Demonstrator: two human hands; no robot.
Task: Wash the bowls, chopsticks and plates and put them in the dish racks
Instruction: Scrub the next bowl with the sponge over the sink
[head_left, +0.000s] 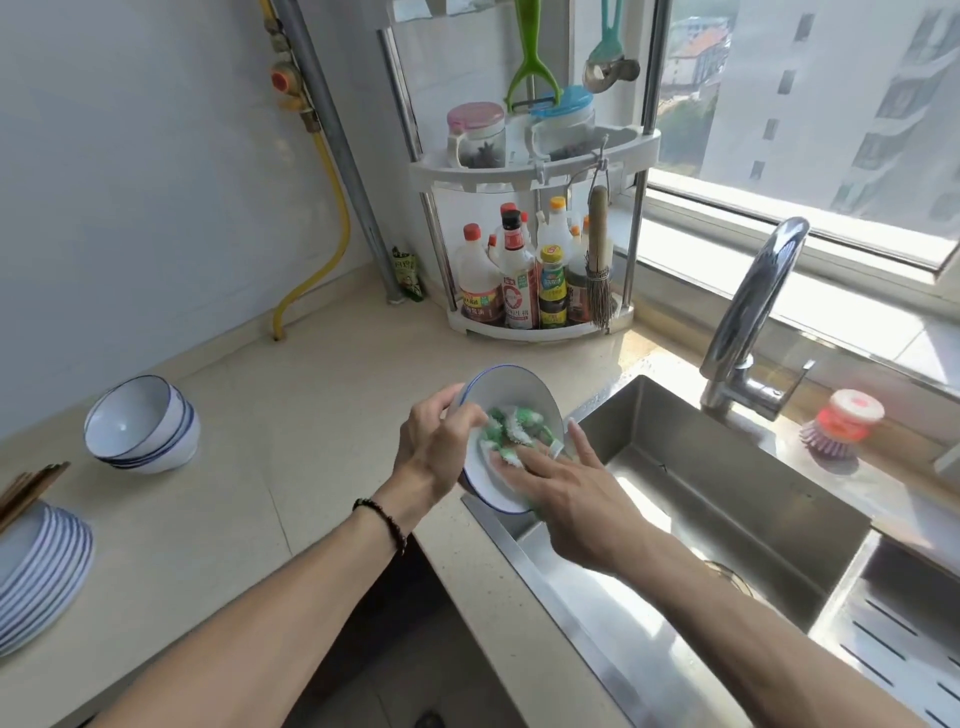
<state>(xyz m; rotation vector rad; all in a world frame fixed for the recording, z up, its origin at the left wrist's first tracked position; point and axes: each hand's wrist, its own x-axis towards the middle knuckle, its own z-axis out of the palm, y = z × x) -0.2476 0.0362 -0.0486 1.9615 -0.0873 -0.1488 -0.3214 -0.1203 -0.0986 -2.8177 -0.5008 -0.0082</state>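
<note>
At your far left, the stacked plates (44, 566) with chopsticks (28, 491) on top and the nested bowls (143, 423) wait on the counter (291, 415), well left of both hands. Your left hand (436, 447), the nearer one to them, grips the rim of the blue-rimmed bowl (511, 410), tilted over the sink's (727, 493) left edge. Your right hand (576, 499) presses a green-and-white scrub cloth (514, 431) inside it, fingers straight. No water visibly runs from the faucet (753, 312).

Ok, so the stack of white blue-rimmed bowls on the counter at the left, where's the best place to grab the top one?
Pinch the top white blue-rimmed bowl at its raised rim, coming from above and the right. The stack leans with its opening tilted up towards that side, so the rim is exposed there, while the nested walls offer little grip.
</note>
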